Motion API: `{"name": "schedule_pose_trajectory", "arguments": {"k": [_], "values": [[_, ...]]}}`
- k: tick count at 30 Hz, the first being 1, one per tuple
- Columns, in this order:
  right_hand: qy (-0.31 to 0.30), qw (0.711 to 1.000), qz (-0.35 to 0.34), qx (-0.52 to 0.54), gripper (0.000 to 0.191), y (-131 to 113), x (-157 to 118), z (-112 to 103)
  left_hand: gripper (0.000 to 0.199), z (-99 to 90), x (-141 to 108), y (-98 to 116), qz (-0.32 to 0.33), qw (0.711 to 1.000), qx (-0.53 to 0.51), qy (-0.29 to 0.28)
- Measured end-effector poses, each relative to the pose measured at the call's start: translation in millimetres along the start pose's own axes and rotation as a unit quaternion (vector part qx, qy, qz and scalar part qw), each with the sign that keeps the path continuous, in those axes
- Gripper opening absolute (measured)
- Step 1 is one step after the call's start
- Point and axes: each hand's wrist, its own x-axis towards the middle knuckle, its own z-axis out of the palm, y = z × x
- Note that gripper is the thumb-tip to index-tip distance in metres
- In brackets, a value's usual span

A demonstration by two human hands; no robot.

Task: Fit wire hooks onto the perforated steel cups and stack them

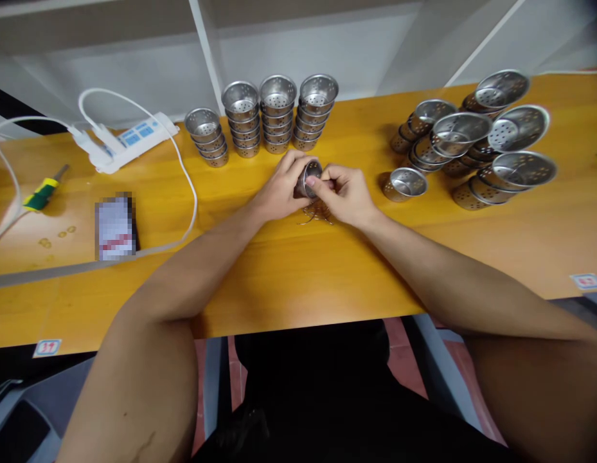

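A small perforated metal cup (310,177) is held tilted above the table, its mouth turned towards my right side. My left hand (283,188) is closed around the cup from the left. At the rim on the other side, my right hand (347,194) is closed, with thumb and fingers pinched together. Whether a thin wire is also in that pinch is hidden. Just below both hands lies a small heap of thin bent wires (320,212) on the wooden table (298,276).
Stacks of perforated cups (279,112) stand at the back, and more nested cups (495,161) lean at the right beside a single cup (405,184). Leftward are a power strip (134,143) with white cables, a screwdriver (42,193) and a blurred-out phone-like object (115,228).
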Motion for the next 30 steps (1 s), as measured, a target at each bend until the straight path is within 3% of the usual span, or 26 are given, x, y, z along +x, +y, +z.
{"name": "schedule_pose_trajectory", "arguments": {"k": [6, 9, 12, 14, 16, 18, 19, 20, 22, 24, 25, 27, 30], "values": [[0.031, 0.992, 0.043, 0.118, 0.099, -4, 7, -3, 0.086, 1.1, -2, -13, 0.0, 1.0, 0.002, 0.028], [0.06, 0.98, 0.048, 0.181, 0.097, -8, 9, -17, 0.108, -0.5, -3, -21, -0.007, 0.999, -0.004, 0.052], [0.085, 0.991, 0.016, 0.104, 0.09, -5, 6, -37, 0.122, -16.3, 3, -14, -0.014, 0.996, 0.013, 0.085], [0.061, 0.998, -0.007, 0.003, 0.086, 3, 3, -47, 0.113, -39.8, 15, -7, -0.022, 0.99, 0.038, 0.135], [0.017, 0.997, -0.017, -0.074, 0.085, 14, 1, -52, 0.094, -73.7, 31, -12, 0.018, 0.971, 0.045, 0.233], [-0.014, 0.995, -0.013, -0.101, 0.087, 25, 1, -52, 0.086, -115.8, 47, -39, 0.129, 0.928, 0.033, 0.349], [-0.022, 0.994, -0.006, -0.104, 0.088, 30, 1, -51, 0.099, -138.6, 52, -60, 0.199, 0.893, 0.031, 0.401], [-0.026, 0.994, 0.0, -0.104, 0.089, 34, 1, -50, 0.117, -161.6, 54, -84, 0.22, 0.885, 0.04, 0.409], [-0.027, 0.994, 0.005, -0.103, 0.09, 38, 2, -47, 0.143, -205.1, 50, -129, 0.15, 0.906, 0.06, 0.391], [-0.025, 0.994, 0.005, -0.103, 0.089, 40, 2, -47, 0.147, -240.3, 39, -160, -0.03, 0.936, 0.088, 0.338], [-0.025, 0.994, 0.006, -0.104, 0.088, 40, 2, -47, 0.143, -253.5, 34, -167, -0.136, 0.936, 0.102, 0.309], [-0.028, 0.994, 0.007, -0.105, 0.087, 41, 2, -48, 0.151, -270.2, 26, -167, -0.272, 0.922, 0.115, 0.251], [-0.033, 0.994, 0.006, -0.1, 0.084, 43, 2, -50, 0.158, -273.4, 22, -150, -0.362, 0.899, 0.094, 0.228]]}}
